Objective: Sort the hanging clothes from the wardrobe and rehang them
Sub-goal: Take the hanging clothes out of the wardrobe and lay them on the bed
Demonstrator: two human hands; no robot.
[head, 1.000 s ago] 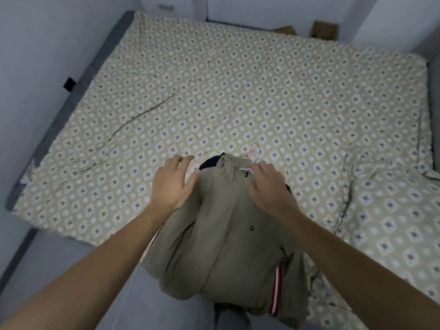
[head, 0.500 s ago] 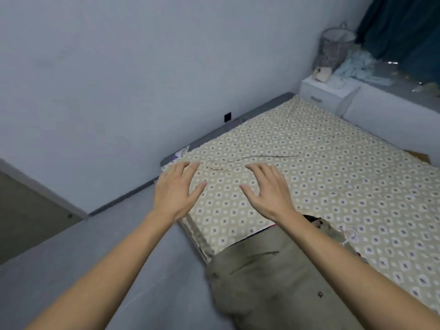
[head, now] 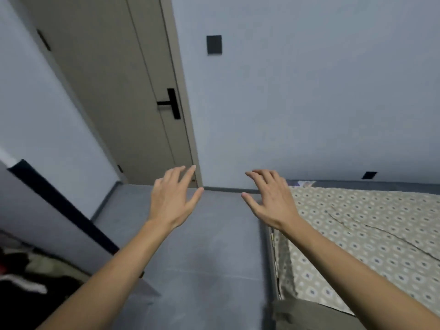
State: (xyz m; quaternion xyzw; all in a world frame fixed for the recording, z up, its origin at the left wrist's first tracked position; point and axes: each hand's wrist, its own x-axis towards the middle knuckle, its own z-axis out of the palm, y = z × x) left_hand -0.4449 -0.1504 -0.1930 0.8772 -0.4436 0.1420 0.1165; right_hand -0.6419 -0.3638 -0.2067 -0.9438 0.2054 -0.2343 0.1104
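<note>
Left hand (head: 172, 198) raised over the grey floor (head: 202, 246), palm down, fingers spread and straight, holding nothing. Right hand (head: 271, 198) level with it to the right, fingers likewise apart and relaxed, thumb stretched toward the left hand, gripping nothing; hovering by the near-left corner of the bed (head: 357, 234). Both bare forearms reaching in from the near edge. Under the right forearm, at the near edge, a fold of the khaki garment (head: 304, 315) lying on the corner of the bed, apart from both hands. Patterned beige bedsheet (head: 381, 222) with diamond print covering the mattress to the right, creased across. At near left, blurred dark and pale clothes (head: 21, 275) in shadow beside a white panel with a dark edge (head: 59, 206); whether still on hangers cannot be told. Farther off, a taupe door (head: 119, 91) with a black lever handle (head: 170, 103), a black wall switch (head: 214, 44) to its right on the pale wall, and a black socket (head: 369, 175) low on the wall behind the bed.
</note>
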